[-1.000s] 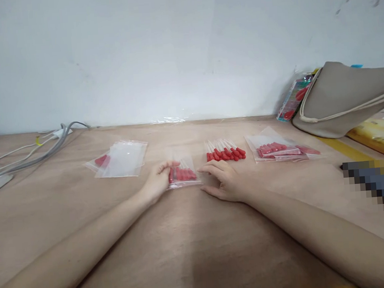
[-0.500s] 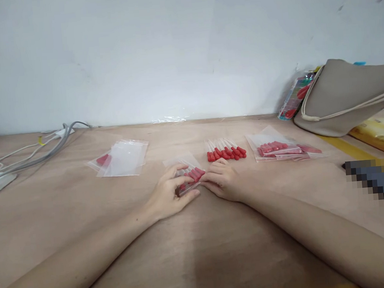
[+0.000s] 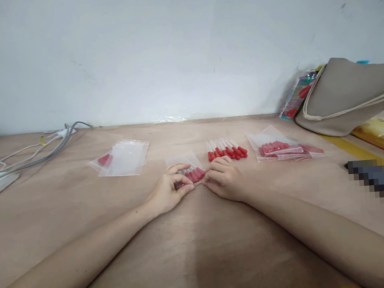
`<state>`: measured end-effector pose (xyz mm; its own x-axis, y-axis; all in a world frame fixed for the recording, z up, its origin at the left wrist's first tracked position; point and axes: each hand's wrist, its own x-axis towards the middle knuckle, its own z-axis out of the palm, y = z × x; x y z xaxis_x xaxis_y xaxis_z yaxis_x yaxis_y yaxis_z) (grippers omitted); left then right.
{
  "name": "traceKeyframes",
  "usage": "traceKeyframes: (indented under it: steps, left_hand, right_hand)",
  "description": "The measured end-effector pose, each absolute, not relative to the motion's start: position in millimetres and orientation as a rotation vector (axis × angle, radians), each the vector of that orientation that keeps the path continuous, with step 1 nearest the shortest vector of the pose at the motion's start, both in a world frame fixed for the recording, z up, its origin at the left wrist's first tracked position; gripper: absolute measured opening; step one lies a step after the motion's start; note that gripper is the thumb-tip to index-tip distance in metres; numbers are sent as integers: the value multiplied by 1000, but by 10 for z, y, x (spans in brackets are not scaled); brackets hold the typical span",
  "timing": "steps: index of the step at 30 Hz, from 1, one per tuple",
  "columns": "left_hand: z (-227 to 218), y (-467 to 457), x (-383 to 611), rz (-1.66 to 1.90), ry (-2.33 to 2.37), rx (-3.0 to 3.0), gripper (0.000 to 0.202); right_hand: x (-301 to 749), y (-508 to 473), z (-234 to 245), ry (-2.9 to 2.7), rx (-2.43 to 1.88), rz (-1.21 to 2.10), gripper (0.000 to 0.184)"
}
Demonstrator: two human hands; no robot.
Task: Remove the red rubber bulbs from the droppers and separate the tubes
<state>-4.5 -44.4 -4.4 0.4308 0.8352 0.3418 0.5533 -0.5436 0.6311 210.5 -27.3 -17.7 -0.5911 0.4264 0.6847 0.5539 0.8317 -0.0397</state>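
A small clear zip bag lies flat on the table between my hands, with several red-ended, pale-stemmed sticks inside. My left hand pinches the bag's near edge between thumb and index finger, its other fingers bent over the left side. At the near right corner, my right hand has its fingertips closed on the same edge. Just beyond the right hand, a row of loose red-ended sticks lies with the red ends toward me. My fingers hide part of the bag's edge.
Flat clear bags are piled at the left, a red shape showing in one. Filled bags are stacked right of the loose sticks. Cables run along the far left. A grey drawstring bag, a printed package and a pixelated dark object occupy the right.
My left thumb and index finger have closed onto the bag's near edge, where they were apart before. The right hand has shifted very slightly to the right.
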Motion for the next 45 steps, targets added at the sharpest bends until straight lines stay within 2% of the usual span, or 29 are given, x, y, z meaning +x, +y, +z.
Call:
traceKeyframes:
  steps: [10, 17, 24, 26, 29, 33, 38, 42, 45]
  left_hand:
    - [-22, -481, 44, 903, 1197, 2197, 19]
    - [-47, -480, 95, 919, 1153, 2302, 18]
    - [-33, -503, 78, 1078, 1209, 2204, 17]
    - [-36, -488, 50, 1171, 1253, 2181, 16]
    - [-37, -438, -23, 1238, 1231, 2148, 16]
    - [14, -360, -178, 992, 1000, 2238, 20]
    - [82, -366, -340, 612, 795, 2371, 36]
    - [60, -405, -356, 584, 716, 2471, 59]
    - [28, -418, -347, 592, 676, 2537, 65]
  right_hand:
    - [2044, -301, -156, -2302, -677, -224, 14]
    - [1967, -339, -125, -2348, -626, -293, 19]
    - [1863, -370, -135, -2398, -617, -278, 19]
    - [1875, -402, -114, -2388, -597, -139, 17]
    - [1975, -434, -76, -2403, -547, 240, 12]
    - [2173, -413, -32, -2420, -518, 574, 6]
    - [2225, -353, -35, -2277, -779, 451, 11]
    - [2167, -331, -66, -2221, -969, 355, 10]
    - [2181, -333, -35, -2326, -1051, 458, 21]
